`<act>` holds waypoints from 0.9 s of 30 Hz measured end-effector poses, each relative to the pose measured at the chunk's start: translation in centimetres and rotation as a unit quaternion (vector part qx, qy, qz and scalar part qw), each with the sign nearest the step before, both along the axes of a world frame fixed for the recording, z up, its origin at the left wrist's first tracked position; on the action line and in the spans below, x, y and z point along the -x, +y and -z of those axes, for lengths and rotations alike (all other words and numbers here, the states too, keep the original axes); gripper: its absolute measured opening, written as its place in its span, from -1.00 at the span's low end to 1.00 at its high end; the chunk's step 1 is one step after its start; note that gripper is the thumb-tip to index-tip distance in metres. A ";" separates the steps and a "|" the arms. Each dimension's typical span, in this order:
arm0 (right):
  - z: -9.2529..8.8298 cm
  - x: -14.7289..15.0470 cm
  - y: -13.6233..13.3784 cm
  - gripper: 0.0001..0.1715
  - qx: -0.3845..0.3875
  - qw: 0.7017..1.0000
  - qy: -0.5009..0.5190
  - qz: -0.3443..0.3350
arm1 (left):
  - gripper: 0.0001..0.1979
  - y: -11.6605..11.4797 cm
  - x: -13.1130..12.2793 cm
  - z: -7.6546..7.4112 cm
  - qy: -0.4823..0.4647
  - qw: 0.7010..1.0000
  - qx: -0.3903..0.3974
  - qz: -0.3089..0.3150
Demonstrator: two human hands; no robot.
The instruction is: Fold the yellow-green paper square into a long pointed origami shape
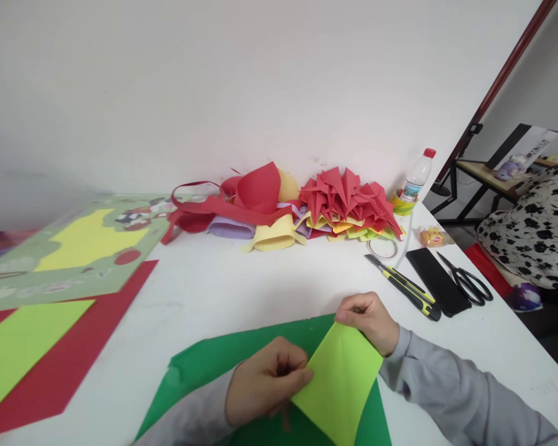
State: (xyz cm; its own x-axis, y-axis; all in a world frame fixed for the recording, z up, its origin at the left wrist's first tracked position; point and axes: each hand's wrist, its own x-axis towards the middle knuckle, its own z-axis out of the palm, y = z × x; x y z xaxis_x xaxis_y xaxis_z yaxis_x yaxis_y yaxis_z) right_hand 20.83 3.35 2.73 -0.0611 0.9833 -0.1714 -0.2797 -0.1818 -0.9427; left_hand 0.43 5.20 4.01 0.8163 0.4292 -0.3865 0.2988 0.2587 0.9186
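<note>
A lime-green square of paper [341,378] is held up at a tilt between both hands, with a faint crease running down it. My left hand [270,379] pinches its left edge between thumb and fingers. At the top corner, my right hand [368,319] grips the same sheet, thumb toward me. Beneath them a larger dark green sheet [204,378] lies on the white table, its left corner slightly bent. The lower tip of the lime sheet runs out of view at the bottom.
Right of my hands lie a utility knife [407,288], a black flat case [437,282], scissors [467,280] and a tape roll [382,248]. Red folded paper shapes [344,195] and a bottle [416,176] stand by the wall. Red sheets [106,328] lie left. A person in patterned clothing [534,217] is at right.
</note>
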 end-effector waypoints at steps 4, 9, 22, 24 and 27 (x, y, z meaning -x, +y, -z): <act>-0.1 -0.4 0.3 -0.64 0.005 1.000 0.016 0.017 | -0.43 0.0 0.1 0.0 -0.017 1.000 0.022 0.005; 0.1 -0.5 0.3 -0.64 0.010 0.999 0.037 0.030 | -0.51 0.5 0.2 0.0 -0.014 0.998 0.049 -0.021; 0.7 -0.2 0.6 -0.64 0.004 0.992 0.081 0.095 | -0.59 0.6 0.9 -1.0 -0.032 0.976 -0.172 -0.133; 0.7 -0.2 0.6 -0.64 0.004 0.993 0.081 0.091 | -0.61 0.5 1.0 -0.9 -0.036 0.971 -0.201 -0.126; 0.7 -0.2 0.6 -0.64 0.001 0.993 0.078 0.088 | -0.60 0.5 1.2 -0.3 -0.049 0.965 -0.231 -0.116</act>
